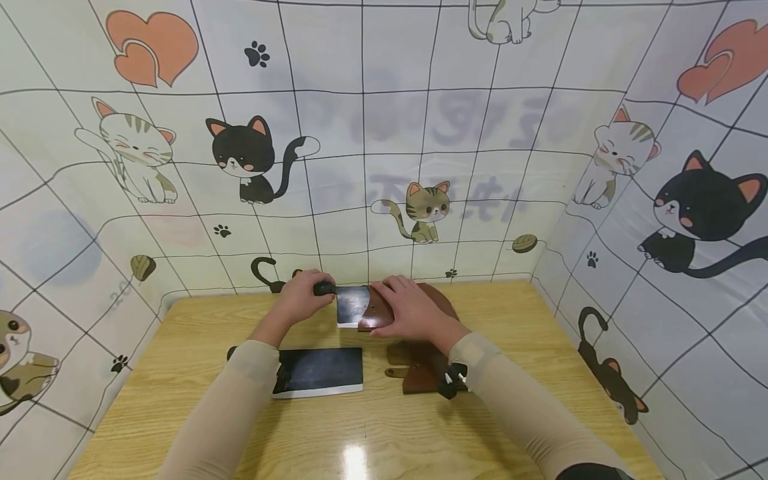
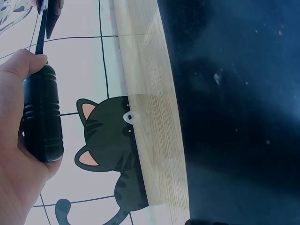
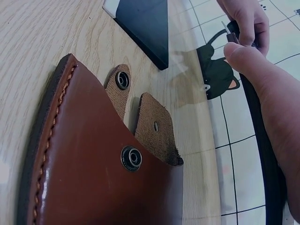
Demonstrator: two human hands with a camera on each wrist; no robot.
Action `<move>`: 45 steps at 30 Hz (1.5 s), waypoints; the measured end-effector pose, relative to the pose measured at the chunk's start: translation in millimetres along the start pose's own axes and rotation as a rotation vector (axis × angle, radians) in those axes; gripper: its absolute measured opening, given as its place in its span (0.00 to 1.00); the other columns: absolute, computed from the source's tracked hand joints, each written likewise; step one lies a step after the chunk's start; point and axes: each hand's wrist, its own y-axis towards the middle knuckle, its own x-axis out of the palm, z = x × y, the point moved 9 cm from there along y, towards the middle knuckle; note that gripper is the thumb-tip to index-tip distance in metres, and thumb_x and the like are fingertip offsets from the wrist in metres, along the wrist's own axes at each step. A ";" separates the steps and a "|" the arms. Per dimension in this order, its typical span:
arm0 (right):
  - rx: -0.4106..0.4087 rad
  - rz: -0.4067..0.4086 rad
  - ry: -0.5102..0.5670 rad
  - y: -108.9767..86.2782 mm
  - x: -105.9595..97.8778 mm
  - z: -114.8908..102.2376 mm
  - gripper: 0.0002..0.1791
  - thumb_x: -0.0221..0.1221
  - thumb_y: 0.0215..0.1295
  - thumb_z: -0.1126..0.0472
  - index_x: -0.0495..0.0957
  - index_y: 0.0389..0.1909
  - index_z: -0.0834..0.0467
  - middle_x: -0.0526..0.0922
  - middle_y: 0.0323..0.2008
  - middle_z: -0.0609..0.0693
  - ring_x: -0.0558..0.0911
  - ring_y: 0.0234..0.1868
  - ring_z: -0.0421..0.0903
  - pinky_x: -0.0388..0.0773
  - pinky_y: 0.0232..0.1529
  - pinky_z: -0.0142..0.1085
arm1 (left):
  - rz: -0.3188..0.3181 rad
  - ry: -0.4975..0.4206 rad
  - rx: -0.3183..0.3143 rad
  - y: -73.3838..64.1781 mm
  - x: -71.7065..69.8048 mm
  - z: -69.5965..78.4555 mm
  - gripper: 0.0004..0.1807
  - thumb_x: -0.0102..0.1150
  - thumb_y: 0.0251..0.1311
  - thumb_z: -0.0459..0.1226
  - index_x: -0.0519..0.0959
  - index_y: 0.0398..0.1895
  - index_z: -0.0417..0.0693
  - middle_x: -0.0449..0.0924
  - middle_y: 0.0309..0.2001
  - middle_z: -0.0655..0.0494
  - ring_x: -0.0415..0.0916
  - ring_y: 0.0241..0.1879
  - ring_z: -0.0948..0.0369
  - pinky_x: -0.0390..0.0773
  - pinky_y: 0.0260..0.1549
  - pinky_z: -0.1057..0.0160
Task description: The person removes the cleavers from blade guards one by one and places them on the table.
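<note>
My left hand (image 1: 298,298) grips the black ridged handle (image 2: 43,112) of a cleaver (image 1: 351,303) near the back of the table. The cleaver's blade runs partly into a brown leather sheath (image 1: 373,313), which my right hand (image 1: 411,303) holds with its fingers over the top. Behind that hand shows a curved brown leather edge (image 1: 444,300). A second, larger cleaver (image 1: 321,370) with a dark blade lies flat, its handle partly hidden by my left forearm. Under my right wrist lies another brown leather sheath (image 1: 420,381), stitched, with straps and metal snaps (image 3: 131,158).
The wooden table (image 1: 360,427) meets a cloth backdrop (image 1: 360,220) at the back, printed with cats and grid lines. This cloth also rises at both sides. A black device (image 1: 453,381) is strapped at my right wrist.
</note>
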 end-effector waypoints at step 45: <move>0.003 -0.004 -0.004 -5.2 -2.6 2.6 0.63 0.68 0.56 0.16 0.62 0.87 0.44 0.72 0.72 0.49 0.71 0.71 0.50 0.72 0.72 0.52 | -0.011 0.000 0.013 -3.1 -3.4 -4.0 0.20 0.72 0.73 0.43 0.87 0.64 0.50 0.84 0.58 0.49 0.82 0.56 0.44 0.81 0.53 0.37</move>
